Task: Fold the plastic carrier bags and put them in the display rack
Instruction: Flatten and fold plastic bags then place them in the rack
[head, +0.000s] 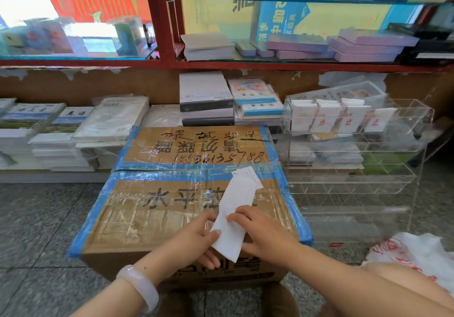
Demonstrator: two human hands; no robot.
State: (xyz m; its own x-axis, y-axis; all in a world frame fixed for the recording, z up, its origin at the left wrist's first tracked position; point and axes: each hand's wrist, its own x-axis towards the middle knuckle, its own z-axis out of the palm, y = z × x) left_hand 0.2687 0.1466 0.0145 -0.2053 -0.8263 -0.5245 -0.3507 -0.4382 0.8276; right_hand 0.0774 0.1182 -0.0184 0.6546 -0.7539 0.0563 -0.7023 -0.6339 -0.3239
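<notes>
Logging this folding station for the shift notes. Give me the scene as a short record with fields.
setting: shop floor in front of stationery shelves
work surface: taped cardboard box
item in hand: white plastic carrier bag, folded into a long strip
left hand: pinches the strip's near end
right hand: fingers on the strip
display rack: clear acrylic, right of box; folded bags in top row
unfolded bags: heap on floor, right

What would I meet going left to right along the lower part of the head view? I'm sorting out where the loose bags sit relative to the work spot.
Bracelet on the left wrist → left hand → folded white bag → right hand → clear display rack → pile of unfolded bags on the floor.
</notes>
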